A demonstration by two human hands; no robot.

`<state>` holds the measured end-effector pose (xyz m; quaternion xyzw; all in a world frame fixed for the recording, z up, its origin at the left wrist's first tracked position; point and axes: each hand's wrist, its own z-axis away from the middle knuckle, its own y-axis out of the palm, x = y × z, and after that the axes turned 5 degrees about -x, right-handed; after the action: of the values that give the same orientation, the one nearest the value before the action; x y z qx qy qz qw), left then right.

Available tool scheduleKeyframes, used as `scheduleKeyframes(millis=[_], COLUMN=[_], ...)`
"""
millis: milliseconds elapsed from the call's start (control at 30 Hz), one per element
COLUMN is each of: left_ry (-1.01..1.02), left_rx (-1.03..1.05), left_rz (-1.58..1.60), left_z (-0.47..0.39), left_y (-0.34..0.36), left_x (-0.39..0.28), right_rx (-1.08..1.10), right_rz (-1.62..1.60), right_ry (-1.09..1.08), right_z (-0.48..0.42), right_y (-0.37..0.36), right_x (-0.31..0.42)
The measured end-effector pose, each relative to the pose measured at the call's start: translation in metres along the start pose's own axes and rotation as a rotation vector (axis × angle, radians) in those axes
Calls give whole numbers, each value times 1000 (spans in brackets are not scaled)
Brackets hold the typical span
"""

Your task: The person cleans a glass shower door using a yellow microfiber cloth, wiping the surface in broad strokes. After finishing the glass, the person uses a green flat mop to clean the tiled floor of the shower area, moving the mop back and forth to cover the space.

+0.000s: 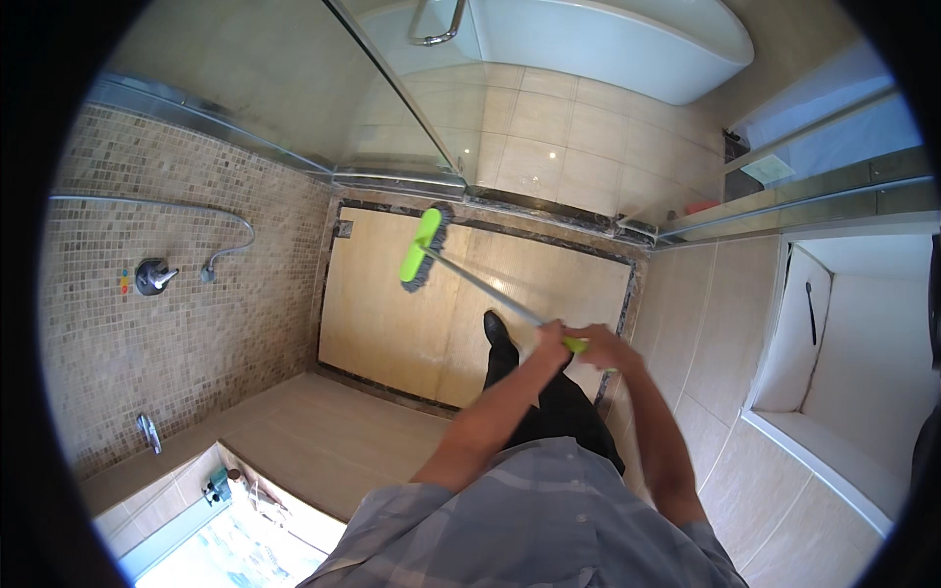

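Both my hands grip the pole of a mop (485, 288) with a metal handle and a lime-green head. My left hand (551, 339) closes around the pole just ahead of the green grip. Behind it, my right hand (599, 347) holds the pole's green end. The mop head (421, 246), fringed with grey fibres, rests on the pale floor panel (382, 316) near its far dark border. One of my black shoes (495, 325) stands on the same floor; the other is mostly hidden behind my hands and the pole.
A glass partition (412, 132) separates this shower area from a white bathtub (610, 44). On the left mosaic wall (220, 331) sit a shower mixer (153, 277) and a hose (235, 220). A recessed niche (867, 345) holds a toothbrush (811, 312); bottles (219, 485) stand by the window.
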<state>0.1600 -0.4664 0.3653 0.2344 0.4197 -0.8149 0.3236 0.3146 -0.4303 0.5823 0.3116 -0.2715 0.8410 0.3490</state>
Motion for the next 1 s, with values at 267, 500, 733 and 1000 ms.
scheduleKeyframes(millis=[267,500,733,1000], left_ry=[-1074,187,170,-912], left_rx=[-165,186,261,672], left_rz=[1256,-149,292,1761], left_z=[-8,86,149,168], left_y=[-130,6,106,96], left_x=[155,41,-188,-357], right_rx=[81,54,-187,-521], right_rz=[421,507,818,1048], right_ry=[-85,-78,286,281], right_z=[-93,47,210,307], right_y=[163,57,-74,-113], right_x=[57,-24,-29,55])
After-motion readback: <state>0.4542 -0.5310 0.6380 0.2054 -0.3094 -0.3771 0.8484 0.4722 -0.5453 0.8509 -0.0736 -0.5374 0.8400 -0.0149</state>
